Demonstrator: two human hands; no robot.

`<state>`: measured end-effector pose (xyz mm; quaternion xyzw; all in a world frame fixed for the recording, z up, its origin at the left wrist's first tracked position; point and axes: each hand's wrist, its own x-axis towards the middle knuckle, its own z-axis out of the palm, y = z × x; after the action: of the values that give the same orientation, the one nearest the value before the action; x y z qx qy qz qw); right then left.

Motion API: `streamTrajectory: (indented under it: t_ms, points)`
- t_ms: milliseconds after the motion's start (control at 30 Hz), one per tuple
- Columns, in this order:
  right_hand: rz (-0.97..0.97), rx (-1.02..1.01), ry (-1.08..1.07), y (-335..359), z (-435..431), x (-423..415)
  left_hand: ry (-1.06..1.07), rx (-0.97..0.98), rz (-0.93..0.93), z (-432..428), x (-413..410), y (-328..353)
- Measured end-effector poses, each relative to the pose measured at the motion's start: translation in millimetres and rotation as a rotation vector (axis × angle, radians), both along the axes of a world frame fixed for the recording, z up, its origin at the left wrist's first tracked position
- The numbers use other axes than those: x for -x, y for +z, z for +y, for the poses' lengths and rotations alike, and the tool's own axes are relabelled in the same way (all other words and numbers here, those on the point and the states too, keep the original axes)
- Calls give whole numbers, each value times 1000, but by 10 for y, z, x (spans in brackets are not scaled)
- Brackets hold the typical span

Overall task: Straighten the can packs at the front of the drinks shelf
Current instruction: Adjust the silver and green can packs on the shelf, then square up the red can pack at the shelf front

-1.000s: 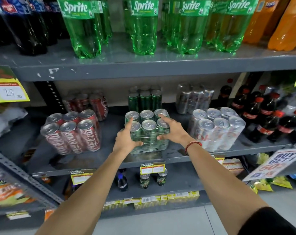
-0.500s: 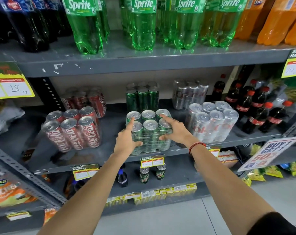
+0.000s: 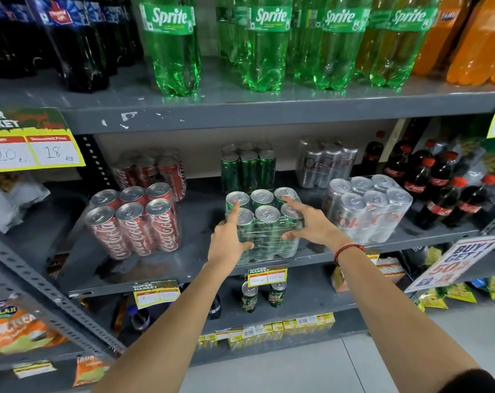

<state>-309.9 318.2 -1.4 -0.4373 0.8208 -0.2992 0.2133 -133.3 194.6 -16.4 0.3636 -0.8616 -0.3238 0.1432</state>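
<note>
A shrink-wrapped pack of green cans (image 3: 264, 226) stands at the front middle of the grey shelf (image 3: 167, 272). My left hand (image 3: 228, 240) grips its left side, index finger lying over a can top. My right hand (image 3: 311, 222) holds its right side, fingers spread across the tops. To the left sits a red cola can pack (image 3: 135, 222), turned slightly askew. To the right sits a silver can pack (image 3: 368, 208), also angled. Behind each front pack stands another pack of the same colour.
Small cola bottles (image 3: 439, 188) crowd the shelf's right end. Large green bottles (image 3: 266, 43) stand on the shelf above. Price tags (image 3: 267, 277) hang from the shelf edge. A promo sign (image 3: 456, 262) sticks out at the right. Loose cans (image 3: 249, 300) stand on the lower shelf.
Both hands stay on the green can pack; it has barely shifted. The view has drifted a little to the left and downward.
</note>
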Motion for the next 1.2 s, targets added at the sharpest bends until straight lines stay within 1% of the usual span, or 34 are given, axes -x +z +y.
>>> streamTrajectory:
  t_ms: [100, 167, 233, 300, 367, 400, 500, 567, 633, 700, 767, 833, 933, 1000, 1133, 1200]
  points:
    - [16, -43, -28, 35, -54, -92, -59, -32, -32, -41, -38, 50]
    - [136, -49, -125, 128, -157, -232, -97, -25, 9, -147, -129, 113]
    - [247, 49, -184, 275, -326, -447, -112, 45, 85, -345, -303, 226]
    - [279, 213, -137, 398, -565, -689, -79, 170, 131, -611, -543, 358]
    - [257, 305, -54, 452, -867, -939, 9, 260, 96, -910, -821, 476]
    - [240, 314, -11, 442, -1041, -1060, 68, 257, 60, -1061, -959, 515]
    - [155, 232, 132, 342, -1542, -1415, 211, 167, -32, -1453, -1349, 555]
    - [80, 142, 206, 260, -1792, -1607, 246, 116, -61, -1643, -1573, 503]
    - [28, 63, 236, 173, -1970, -1739, 245, 54, -12, -1748, -1731, 437]
    - [1, 39, 232, 82, -2086, -1818, 243, -14, 70, -1789, -1815, 393]
    - [-5, 59, 203, -6, -2156, -1856, 204, -137, 141, -1806, -1839, 374]
    - [-18, 114, 149, -39, -2184, -1863, 180, -202, 168, -1957, -1830, 187]
    - [-24, 141, 123, -7, -2174, -1852, 187, -232, 117, -2191, -1815, -85]
    - [-16, 142, 123, 17, -2156, -1862, 207, -220, 109, -2126, -1808, -18]
    - [-7, 128, 146, 29, -2112, -1859, 199, -191, 87, -2164, -1826, -95]
    - [-11, 117, 156, 23, -2060, -1859, 222, -174, 67, -1944, -1876, 83]
